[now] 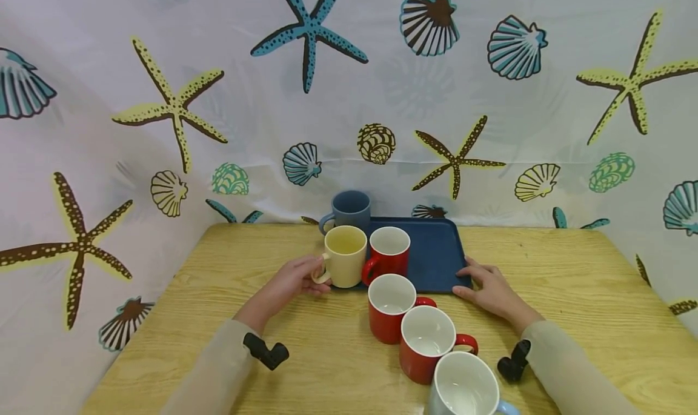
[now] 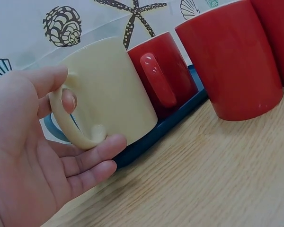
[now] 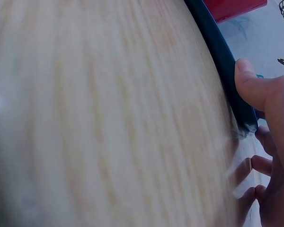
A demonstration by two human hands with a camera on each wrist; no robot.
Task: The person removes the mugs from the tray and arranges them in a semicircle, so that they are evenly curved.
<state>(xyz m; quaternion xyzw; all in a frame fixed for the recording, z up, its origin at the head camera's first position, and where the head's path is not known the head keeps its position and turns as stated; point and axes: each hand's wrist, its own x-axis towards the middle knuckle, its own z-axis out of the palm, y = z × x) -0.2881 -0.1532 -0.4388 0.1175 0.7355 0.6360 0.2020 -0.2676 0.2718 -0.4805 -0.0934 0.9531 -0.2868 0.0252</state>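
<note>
In the head view a cream mug (image 1: pixel 346 258) is at the left front of a dark blue tray (image 1: pixel 434 254). My left hand (image 1: pixel 299 277) holds its handle, with a finger through the loop and the other fingers below, as the left wrist view shows. Beside it on the tray stands a red mug (image 1: pixel 394 251), its handle toward the cream one. A blue mug (image 1: pixel 351 206) is behind, partly hidden by the cream mug. My right hand (image 1: pixel 489 288) grips the tray's front right corner, the thumb (image 3: pixel 250 84) on the front rim and the fingers around the side.
In front of the tray, a red mug (image 1: pixel 388 315), another red mug (image 1: pixel 423 357) and a light blue mug (image 1: pixel 463 391) form a diagonal line on the wooden table (image 1: pixel 180 336). A patterned cloth (image 1: pixel 349 118) hangs behind and along the sides.
</note>
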